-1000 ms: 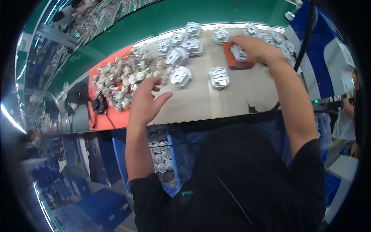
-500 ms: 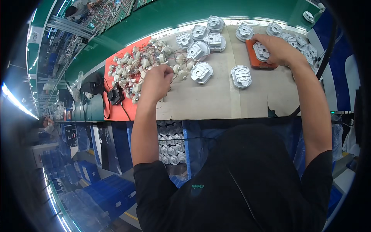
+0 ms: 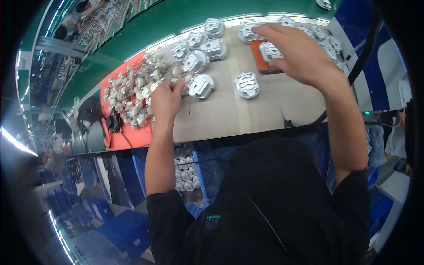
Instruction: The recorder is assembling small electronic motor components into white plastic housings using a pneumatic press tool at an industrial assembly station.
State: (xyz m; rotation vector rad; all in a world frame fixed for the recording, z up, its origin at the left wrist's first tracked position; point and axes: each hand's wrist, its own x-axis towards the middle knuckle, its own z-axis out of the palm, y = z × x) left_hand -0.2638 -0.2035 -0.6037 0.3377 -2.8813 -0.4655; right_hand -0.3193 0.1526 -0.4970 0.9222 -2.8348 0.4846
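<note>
My left hand (image 3: 166,100) is closed, fingertips together, at the right edge of a heap of small off-white parts with thin red wires (image 3: 138,90). What its fingers hold, if anything, is hidden. My right hand (image 3: 304,55) is spread, thumb and fingers apart, over an orange block (image 3: 260,64). On that block rests a white plastic housing (image 3: 268,51), between the thumb and the fingers. A second white housing (image 3: 201,85) lies just right of my left hand. Another single housing (image 3: 247,85) sits midway between the two hands.
Several white housings (image 3: 195,61) are grouped behind my left hand, and more (image 3: 329,46) lie at the far right. A red mat (image 3: 132,138) lies under the heap. The green conveyor (image 3: 176,22) runs behind the bench. A black cable (image 3: 366,48) hangs at the right.
The view has shifted, moving the bench leftward in the picture. My right hand has opened from around the housing on the orange block. My left hand stays at the heap's edge.
</note>
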